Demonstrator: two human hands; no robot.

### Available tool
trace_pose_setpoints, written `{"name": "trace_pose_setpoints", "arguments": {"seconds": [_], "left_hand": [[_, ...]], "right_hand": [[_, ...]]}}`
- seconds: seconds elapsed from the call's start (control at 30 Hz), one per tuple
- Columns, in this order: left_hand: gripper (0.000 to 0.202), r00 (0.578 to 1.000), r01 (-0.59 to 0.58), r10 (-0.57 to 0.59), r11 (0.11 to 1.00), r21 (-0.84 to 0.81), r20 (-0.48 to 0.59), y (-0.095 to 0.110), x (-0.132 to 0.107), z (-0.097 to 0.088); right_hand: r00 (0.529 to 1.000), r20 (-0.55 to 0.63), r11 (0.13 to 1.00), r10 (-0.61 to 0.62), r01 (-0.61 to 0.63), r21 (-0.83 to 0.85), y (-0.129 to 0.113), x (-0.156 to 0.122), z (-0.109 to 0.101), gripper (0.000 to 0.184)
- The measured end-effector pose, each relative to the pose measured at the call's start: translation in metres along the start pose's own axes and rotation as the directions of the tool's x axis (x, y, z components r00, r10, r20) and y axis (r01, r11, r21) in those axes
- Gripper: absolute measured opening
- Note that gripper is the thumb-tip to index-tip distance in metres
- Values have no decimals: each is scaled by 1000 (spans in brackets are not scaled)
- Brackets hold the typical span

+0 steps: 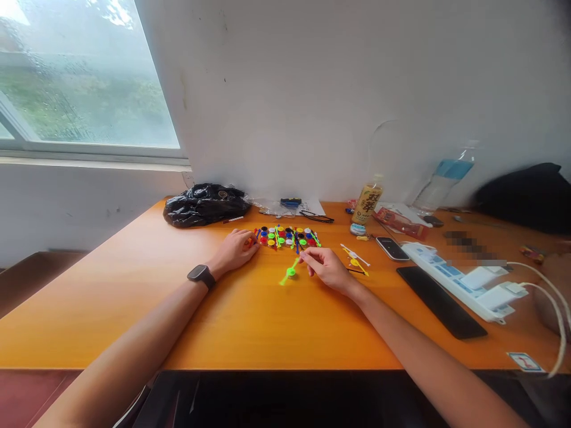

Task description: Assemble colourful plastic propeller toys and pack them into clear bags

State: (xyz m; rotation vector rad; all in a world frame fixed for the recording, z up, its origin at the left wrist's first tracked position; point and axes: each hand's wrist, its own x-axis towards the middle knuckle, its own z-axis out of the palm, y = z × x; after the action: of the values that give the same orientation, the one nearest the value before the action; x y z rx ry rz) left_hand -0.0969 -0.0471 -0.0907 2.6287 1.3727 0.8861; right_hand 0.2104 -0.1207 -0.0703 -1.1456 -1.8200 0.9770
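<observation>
My right hand (328, 270) is closed in a pinch on one end of a bright green stick with a round green disc (291, 272) at its middle. The stick slants over the table, in front of a block of colourful round plastic pieces and sticks (281, 238). Curled at the left end of that block is my left hand (235, 248), its fingertips against a small orange-red part. What those fingers grip is mostly hidden. Right of my right hand lie a loose white stick (355, 254) and a yellow one with a disc (354, 262).
A black plastic bag (205, 205) sits at the back left. Rightward stand a drink bottle (368, 199) and a round tin (357, 230). A phone-like device (392, 248), a white power strip (446, 279) with cables and a black slab (439, 300) lie at right.
</observation>
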Motion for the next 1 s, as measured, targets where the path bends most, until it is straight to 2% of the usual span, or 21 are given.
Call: {"name": "trace_pose_setpoints", "arguments": {"seconds": [0.33, 0.5, 1.0], "left_hand": [[23, 1000, 2, -2, 1000, -10, -18, -3, -1, 3], [22, 996, 74, -77, 995, -67, -49, -1, 0, 0], [20, 976, 167, -185, 975, -148, -118, -2, 1, 1]], "right_hand": [[1000, -12, 999, -6, 5, -40, -5, -2, 1, 39], [1000, -22, 998, 3, -4, -58, -6, -2, 0, 39], [1000, 13, 993, -20, 22, -113, -5, -3, 0, 40]]}}
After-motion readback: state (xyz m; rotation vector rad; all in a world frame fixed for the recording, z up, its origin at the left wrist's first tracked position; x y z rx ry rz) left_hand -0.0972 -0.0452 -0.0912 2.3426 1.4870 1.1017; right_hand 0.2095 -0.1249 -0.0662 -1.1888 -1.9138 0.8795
